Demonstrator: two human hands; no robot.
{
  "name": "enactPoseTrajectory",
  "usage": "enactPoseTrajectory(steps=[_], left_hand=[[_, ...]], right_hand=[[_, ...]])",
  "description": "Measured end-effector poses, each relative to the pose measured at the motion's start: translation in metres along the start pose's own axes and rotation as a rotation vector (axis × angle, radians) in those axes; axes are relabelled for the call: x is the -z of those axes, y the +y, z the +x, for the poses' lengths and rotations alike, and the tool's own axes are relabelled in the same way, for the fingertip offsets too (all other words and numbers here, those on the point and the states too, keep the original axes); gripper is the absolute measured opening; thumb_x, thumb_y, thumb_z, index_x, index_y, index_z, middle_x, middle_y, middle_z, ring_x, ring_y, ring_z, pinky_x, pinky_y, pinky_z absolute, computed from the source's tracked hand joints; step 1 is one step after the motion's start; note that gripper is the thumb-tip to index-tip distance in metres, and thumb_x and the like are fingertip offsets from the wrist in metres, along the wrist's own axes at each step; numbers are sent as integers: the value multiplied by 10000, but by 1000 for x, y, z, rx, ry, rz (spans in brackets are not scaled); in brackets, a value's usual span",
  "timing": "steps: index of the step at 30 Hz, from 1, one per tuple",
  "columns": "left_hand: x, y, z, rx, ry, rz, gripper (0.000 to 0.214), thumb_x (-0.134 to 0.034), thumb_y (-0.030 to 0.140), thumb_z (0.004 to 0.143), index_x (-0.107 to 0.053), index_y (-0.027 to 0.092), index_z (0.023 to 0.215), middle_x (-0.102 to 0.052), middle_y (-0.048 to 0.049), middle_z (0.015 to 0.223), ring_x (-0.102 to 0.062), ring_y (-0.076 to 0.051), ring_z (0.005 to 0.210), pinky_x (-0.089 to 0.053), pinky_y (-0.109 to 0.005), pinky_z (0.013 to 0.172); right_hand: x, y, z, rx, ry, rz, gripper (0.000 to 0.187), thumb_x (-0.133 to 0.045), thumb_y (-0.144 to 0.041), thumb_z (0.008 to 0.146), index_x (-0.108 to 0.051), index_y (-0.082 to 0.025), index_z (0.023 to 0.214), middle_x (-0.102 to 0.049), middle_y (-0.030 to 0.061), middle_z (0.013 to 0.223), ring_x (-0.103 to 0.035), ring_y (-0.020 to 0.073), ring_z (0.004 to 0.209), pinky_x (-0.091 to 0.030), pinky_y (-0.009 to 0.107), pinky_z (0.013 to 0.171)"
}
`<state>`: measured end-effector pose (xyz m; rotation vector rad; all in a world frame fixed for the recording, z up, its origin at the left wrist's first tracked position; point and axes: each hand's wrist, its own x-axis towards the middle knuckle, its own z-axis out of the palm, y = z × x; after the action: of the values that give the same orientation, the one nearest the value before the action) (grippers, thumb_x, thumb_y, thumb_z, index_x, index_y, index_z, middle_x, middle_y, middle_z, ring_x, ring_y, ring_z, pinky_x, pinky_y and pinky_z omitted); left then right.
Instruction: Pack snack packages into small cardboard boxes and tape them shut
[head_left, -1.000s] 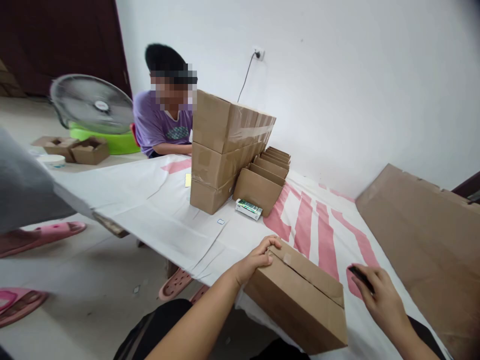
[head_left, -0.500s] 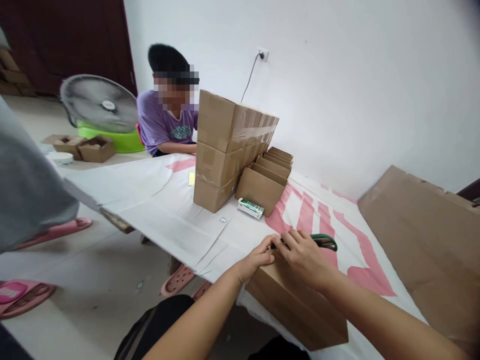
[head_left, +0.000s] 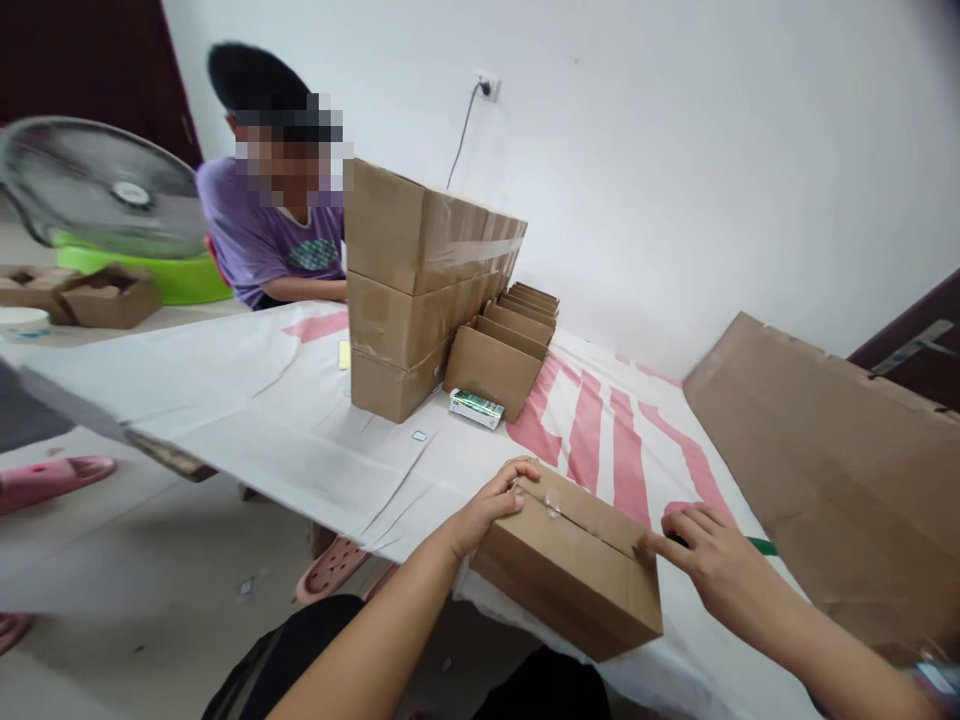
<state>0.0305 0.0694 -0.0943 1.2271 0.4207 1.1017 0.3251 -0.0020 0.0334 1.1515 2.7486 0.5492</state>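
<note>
Left hand (head_left: 491, 505) grasping the far-left end of a closed brown carton (head_left: 566, 585), thumb on top, fingers over the far edge. Right hand (head_left: 701, 550) curled around a green-handled tool (head_left: 763, 546), mostly hidden by the hand, with a fingertip at the carton's other end. Carton sits at the table's near edge, between the hands; top flaps shut, so contents not visible. Long axis runs from left hand to right hand, centre seam along it, a bit of clear tape (head_left: 553, 503) on the seam nearer the left hand. Beyond the left hand: taped carton stack (head_left: 386, 290), three high, sealed. Right of that stack, a row of open cartons (head_left: 495, 370), standing with tops up; insides not visible from here. Small white-and-green box (head_left: 477, 408) lies at the foot of the front one; print on it too small to read. Large pink strokes (head_left: 630, 455) on the white table cover (head_left: 315, 425), ahead of the right hand; can't make out any characters. Far left of the left hand, on the floor, an open carton (head_left: 112, 298) with pale contents, type unclear; fan (head_left: 131, 190) badge illegible.
</note>
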Motion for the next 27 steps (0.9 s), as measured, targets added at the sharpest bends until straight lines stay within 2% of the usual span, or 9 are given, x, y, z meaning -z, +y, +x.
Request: enactPoseTrajectory(steps=[4,8,13,16,18,20,23,27], left_hand=[[1,-1,1,-2,1,-6,425,-602,361,674,-528,234,1073,-415,-43,1316,-413,-308,1175,-323,-367,949],[0,-3,1,12,15,-12,431,-598,359,666,-526,233,1072,-395,-42,1342,-400,-316,1203,-326,-363,949],[-5,-6,0,-22,92,56,440,-588,367,663,-530,233,1078,-368,-56,1358,-362,-331,1250,-296,-375,995],[-7,-8,-1,-56,115,118,438,-589,384,675,-529,231,1081,-366,-68,1354,-324,-342,1291,-246,-391,1048],[-7,-10,-1,-68,121,138,437,-587,388,682,-522,233,1085,-355,-71,1360,-306,-345,1308,-224,-398,1067],[-8,-10,-1,-74,122,146,430,-581,384,694,-518,232,1091,-350,-72,1363,-301,-343,1314,-215,-402,1077],[-8,-9,-2,-81,121,141,418,-575,373,704,-522,229,1093,-353,-72,1358,-305,-341,1314,-213,-402,1085],[-9,-7,-2,-74,116,138,410,-585,371,708,-524,228,1087,-354,-73,1356,-305,-344,1318,-207,-415,1094]], right_hand=[[-11,15,-39,-157,-113,153,609,-326,88,763,-610,-300,1137,-621,58,990,-580,213,857,-427,349,732],[-47,12,-63,-301,-217,305,504,-316,23,828,-658,-276,1045,-643,52,959,-613,190,830,-441,328,738],[-107,-9,-71,-348,-356,335,409,-354,-49,850,-695,-245,964,-669,61,922,-641,203,821,-437,344,763],[-120,-3,-66,-353,-321,344,341,-379,-111,873,-699,-228,888,-690,69,891,-655,221,817,-458,357,755],[-113,11,-56,-393,-196,347,293,-409,-168,885,-696,-223,911,-710,81,907,-667,242,846,-485,373,762],[-95,23,-40,-449,17,340,266,-427,-249,910,-683,-211,973,-721,102,953,-671,264,897,-508,402,790],[-59,19,-5,-452,289,399,266,-426,-357,954,-644,-217,1013,-716,100,993,-664,249,924,-530,400,806],[-23,-27,47,-216,313,544,185,-469,-311,958,-615,-231,1039,-695,76,1007,-652,203,932,-540,345,805]])
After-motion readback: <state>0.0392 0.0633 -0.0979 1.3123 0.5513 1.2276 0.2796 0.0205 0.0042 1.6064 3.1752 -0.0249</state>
